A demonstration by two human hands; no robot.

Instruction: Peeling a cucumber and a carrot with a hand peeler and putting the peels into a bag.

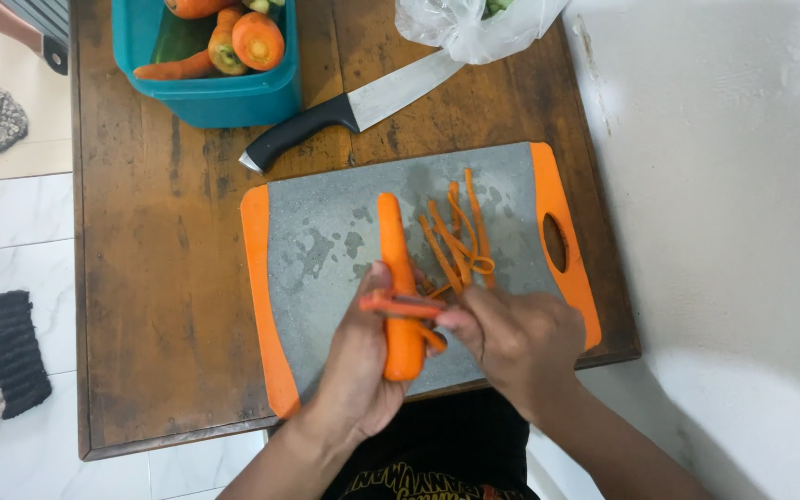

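Observation:
My left hand (356, 356) grips the near end of a long orange carrot (394, 250), which points away from me over the grey cutting board (326, 241) with orange ends. My right hand (516, 338) holds an orange peeler (400, 304) laid across the carrot at about its middle. A small heap of thin carrot peelings (460, 239) lies on the board just right of the carrot.
A black-handled kitchen knife (344, 109) lies on the brown wooden table (159, 278) behind the board. A teal tub (210, 88) with several carrots stands at the back left, a clear plastic bag (469, 28) at the back right. White wall to the right, tiled floor and mats to the left.

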